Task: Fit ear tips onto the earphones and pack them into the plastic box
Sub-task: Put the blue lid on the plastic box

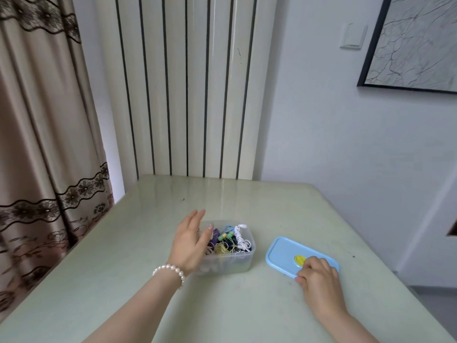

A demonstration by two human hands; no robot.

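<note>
Clear plastic box (228,261) sits mid-bench (123,280), lid off, crammed with tangled earphones (228,240). Risk, as judged: a white cord loops over the far rim and could snag or be trapped when the lid goes on. Left hand (189,243) hovers spread over the box's left edge, holding nothing. Right hand (319,274) curls on the blue lid (284,253) lying beside the box, fingertips at its near edge.

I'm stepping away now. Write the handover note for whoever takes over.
Left hand: open, fingers straight, at the left wall of the plastic box.
Right hand: fingers curled on the near edge of the blue lid, which lies flat on the table right of the box.
Done: coiled earphones lie in the box.
Left: ear-tip fit unconfirmed; lid not yet on.
</note>
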